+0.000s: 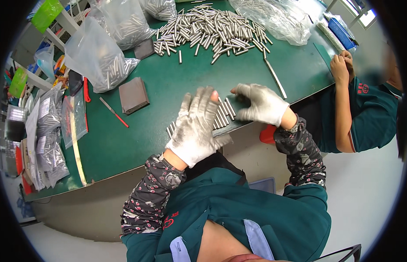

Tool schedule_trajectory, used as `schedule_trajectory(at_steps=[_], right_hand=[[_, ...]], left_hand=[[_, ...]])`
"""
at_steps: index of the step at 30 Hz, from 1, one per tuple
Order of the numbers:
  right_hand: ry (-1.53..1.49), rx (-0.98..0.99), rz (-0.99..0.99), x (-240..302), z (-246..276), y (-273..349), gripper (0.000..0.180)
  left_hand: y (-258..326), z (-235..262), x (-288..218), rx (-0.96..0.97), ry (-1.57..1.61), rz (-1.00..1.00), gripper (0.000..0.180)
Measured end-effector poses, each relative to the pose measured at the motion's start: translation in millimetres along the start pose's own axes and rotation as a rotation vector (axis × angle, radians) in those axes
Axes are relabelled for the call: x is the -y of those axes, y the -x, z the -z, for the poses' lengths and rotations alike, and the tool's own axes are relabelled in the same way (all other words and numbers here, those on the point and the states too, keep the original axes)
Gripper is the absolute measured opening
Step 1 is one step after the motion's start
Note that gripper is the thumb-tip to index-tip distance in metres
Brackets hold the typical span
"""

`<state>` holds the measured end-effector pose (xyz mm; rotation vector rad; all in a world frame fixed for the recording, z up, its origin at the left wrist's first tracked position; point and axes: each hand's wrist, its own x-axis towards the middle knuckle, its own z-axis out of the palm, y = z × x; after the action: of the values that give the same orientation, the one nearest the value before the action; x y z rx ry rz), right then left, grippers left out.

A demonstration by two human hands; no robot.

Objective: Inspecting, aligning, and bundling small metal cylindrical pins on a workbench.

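Note:
A row of short steel pins point(222, 117) lies side by side near the front edge of the green table. My left hand point(194, 126), in a smudged white glove, is spread flat over the row with its fingers stretched out, hiding the middle pins. Beyond the right end of the row is my right hand point(264, 105), gloved too. Its fingers point left and stand apart, with nothing visible between them. A large heap of similar pins point(212, 28) covers the far middle of the table.
Clear bags of pins point(98, 63) stand at the far left, near a dark square block point(132, 96) and a red-handled file point(114, 112). A narrow metal bar point(275, 79) lies right of the heap. At the right edge, a co-worker's hands point(342, 66) rest by the table.

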<state>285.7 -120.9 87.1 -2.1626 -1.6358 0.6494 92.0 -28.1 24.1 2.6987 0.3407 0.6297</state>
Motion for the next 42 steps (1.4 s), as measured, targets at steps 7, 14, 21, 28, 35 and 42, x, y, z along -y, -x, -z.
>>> schedule_trajectory(at_steps=[7,14,21,28,35,42], right_hand=[[0.224,-0.003,0.185,-5,-17,4,0.06],[0.17,-0.068,0.131,-5,-28,11,0.049],[0.085,-0.148,0.173,-12,-25,18,0.052],[0.213,-0.078,0.195,-5,-35,15,0.057],[0.197,-0.069,0.149,2,-32,13,0.057],[0.185,-0.007,0.132,4,-32,11,0.061]], left_hand=[[-7,-9,3,0.072,0.027,0.028,0.101],[-7,-16,3,-0.066,0.099,0.01,0.102],[13,16,18,-0.046,-0.012,0.035,0.108],[34,22,32,0.165,-0.112,0.016,0.094],[40,23,35,0.135,-0.096,0.013,0.089],[41,22,36,0.131,-0.119,0.001,0.088]])
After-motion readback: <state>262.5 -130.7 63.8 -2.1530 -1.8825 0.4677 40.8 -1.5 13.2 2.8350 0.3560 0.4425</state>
